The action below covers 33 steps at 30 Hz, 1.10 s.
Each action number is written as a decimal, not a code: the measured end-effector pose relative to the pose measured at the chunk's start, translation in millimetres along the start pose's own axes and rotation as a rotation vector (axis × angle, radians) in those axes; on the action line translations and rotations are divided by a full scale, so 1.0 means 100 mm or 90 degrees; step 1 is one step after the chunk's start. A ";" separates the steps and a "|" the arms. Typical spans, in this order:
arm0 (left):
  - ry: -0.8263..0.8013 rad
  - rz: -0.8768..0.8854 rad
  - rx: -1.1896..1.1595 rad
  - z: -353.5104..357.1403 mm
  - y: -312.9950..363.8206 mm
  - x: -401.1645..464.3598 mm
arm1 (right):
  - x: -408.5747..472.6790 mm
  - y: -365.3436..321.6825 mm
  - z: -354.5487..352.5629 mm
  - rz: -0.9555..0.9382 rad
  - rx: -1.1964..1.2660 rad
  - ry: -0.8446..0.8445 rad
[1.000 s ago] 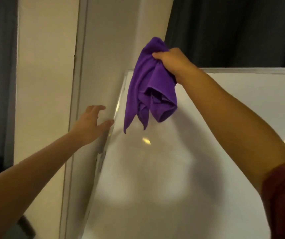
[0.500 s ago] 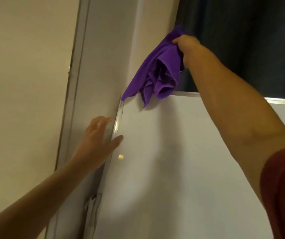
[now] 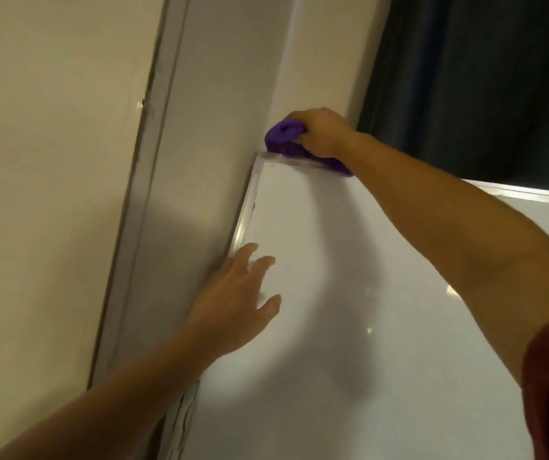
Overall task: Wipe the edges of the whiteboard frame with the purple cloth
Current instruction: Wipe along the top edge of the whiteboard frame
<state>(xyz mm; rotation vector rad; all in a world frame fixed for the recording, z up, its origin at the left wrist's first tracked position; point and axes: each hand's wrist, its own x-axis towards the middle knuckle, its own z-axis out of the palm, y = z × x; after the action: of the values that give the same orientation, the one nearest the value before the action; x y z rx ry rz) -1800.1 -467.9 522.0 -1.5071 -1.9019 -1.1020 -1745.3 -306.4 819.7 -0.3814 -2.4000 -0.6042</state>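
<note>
my right hand (image 3: 324, 134) bunches purple cloth (image 3: 284, 137) on the frame (image 3: 294, 163) corner; left hand (image 3: 233, 300) open, empty, probably bracing whiteboard (image 3: 366, 293). pressing hard cld tilt it.

This looks like an office or classroom-type room: a large whiteboard (image 3: 382, 310) in a silvery metal frame (image 3: 244, 214) stands against a plain cream wall (image 3: 50, 194) with a pale vertical trim strip (image 3: 153, 180). A dark curtain (image 3: 482, 88) (drawn, heavy-looking) hangs behind the board's top edge.
</note>
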 end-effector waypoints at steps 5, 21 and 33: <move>-0.025 -0.001 -0.023 0.24 -0.05 0.06 | -0.07 -0.19 0.26 -0.088 -0.007 -0.022; 0.076 0.108 0.103 0.73 -0.24 0.13 | 0.33 -0.34 0.44 0.110 -0.114 -0.140; 0.174 0.268 0.219 1.38 0.14 0.22 | 0.20 -0.48 0.44 0.043 -0.170 0.000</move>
<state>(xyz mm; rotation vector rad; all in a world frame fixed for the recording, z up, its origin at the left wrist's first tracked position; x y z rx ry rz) -1777.0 -341.0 465.1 -1.3913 -1.4160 -0.7060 -1802.2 -323.0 785.9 -0.5725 -2.3000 -0.8960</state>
